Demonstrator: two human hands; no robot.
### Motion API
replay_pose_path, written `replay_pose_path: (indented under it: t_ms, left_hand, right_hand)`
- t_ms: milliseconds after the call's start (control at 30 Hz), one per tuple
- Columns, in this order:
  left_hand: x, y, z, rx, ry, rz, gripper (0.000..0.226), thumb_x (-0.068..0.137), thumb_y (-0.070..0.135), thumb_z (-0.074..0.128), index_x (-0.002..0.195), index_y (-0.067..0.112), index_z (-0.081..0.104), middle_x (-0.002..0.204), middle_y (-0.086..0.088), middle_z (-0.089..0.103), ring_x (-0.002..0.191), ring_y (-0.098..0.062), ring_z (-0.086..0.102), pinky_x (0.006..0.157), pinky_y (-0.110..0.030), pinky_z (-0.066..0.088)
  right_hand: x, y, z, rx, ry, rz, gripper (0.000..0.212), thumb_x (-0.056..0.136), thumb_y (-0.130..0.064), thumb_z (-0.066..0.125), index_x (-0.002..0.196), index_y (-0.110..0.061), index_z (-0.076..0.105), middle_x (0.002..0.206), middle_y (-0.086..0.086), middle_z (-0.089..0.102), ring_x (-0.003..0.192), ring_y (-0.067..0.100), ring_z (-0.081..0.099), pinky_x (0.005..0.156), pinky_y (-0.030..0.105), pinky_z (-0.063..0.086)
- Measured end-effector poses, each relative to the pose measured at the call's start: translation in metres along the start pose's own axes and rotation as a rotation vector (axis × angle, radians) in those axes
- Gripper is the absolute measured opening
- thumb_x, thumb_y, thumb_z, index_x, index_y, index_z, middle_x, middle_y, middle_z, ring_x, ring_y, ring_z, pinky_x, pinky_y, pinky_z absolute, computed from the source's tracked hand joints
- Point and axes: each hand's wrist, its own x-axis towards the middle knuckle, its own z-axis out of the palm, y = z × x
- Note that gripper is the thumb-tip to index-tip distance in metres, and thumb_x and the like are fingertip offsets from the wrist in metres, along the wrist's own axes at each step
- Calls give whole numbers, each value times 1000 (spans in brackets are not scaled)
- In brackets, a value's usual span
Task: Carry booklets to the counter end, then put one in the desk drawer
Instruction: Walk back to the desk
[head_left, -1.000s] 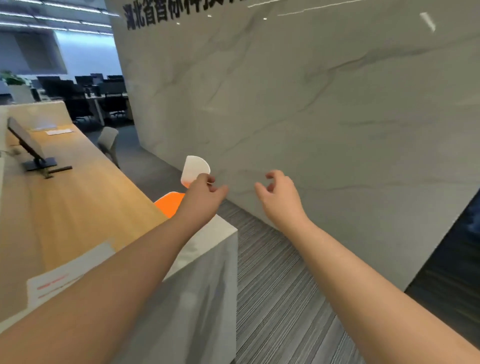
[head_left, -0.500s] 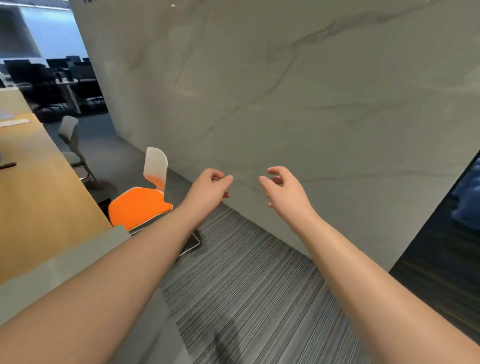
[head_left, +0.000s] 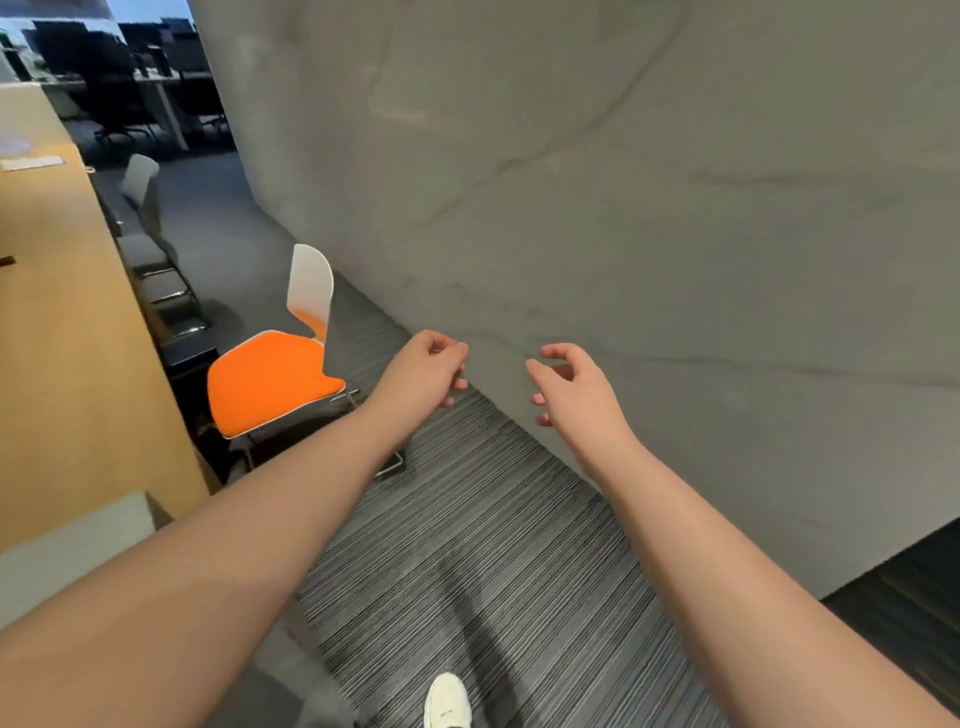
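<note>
My left hand (head_left: 426, 371) and my right hand (head_left: 576, 395) are stretched out in front of me over the striped carpet, side by side and a little apart. Both hold nothing; the left hand's fingers are loosely curled and the right hand's are apart. No booklet shows anywhere near them. The wooden counter top (head_left: 67, 332) runs along the left, with its white end panel (head_left: 67, 540) close by my left forearm. A small white sheet (head_left: 31, 163) lies far back on the counter. No drawer is in view.
An orange-seated chair with a white back (head_left: 275, 379) stands just behind the counter end. A grey chair (head_left: 143, 208) stands farther back. A grey marble wall (head_left: 623, 234) fills the right side. Striped carpet (head_left: 467, 545) lies ahead, and my white shoe (head_left: 447, 701) shows at the bottom.
The view has swung right and down past the counter end; the papers on the near counter have left the frame, and the orange chair and carpet have come into sight. Both hands stayed empty.
</note>
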Motion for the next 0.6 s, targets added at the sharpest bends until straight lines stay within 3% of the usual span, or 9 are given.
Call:
replay_pose_path:
  t_ms: [133, 233, 467, 600]
  left_hand:
    - [90, 9, -6, -49, 7, 4, 19, 101, 26, 53, 112, 11, 56, 100, -9, 63, 71, -13, 63, 58, -26, 48]
    - [157, 28, -16, -66, 13, 14, 21, 99, 28, 53, 111, 12, 57, 102, -9, 65, 78, -17, 65, 65, -30, 51]
    - [280, 63, 0, -92, -11, 19, 13, 100, 32, 52, 102, 20, 56, 100, -6, 65, 84, -20, 68, 72, -35, 53]
    - [353, 57, 4, -89, 16, -9, 15, 99, 34, 53, 102, 20, 57, 102, -7, 66, 83, -20, 69, 79, -41, 56]
  right_hand:
    - [85, -25, 4, -3, 27, -14, 31, 99, -33, 57, 127, -19, 59, 98, 3, 60, 72, 17, 60, 76, 43, 59]
    - [150, -52, 4, 33, 52, -26, 26, 100, -34, 55, 121, -19, 60, 116, 17, 62, 69, 14, 59, 66, 34, 53]
    - [273, -83, 18, 132, -23, -2, 13, 102, -37, 49, 101, -26, 56, 97, 2, 57, 78, 20, 58, 60, 29, 49]
    - [350, -78, 42, 130, -36, -10, 18, 102, -37, 51, 107, -22, 58, 97, 3, 60, 78, 20, 60, 61, 30, 50]
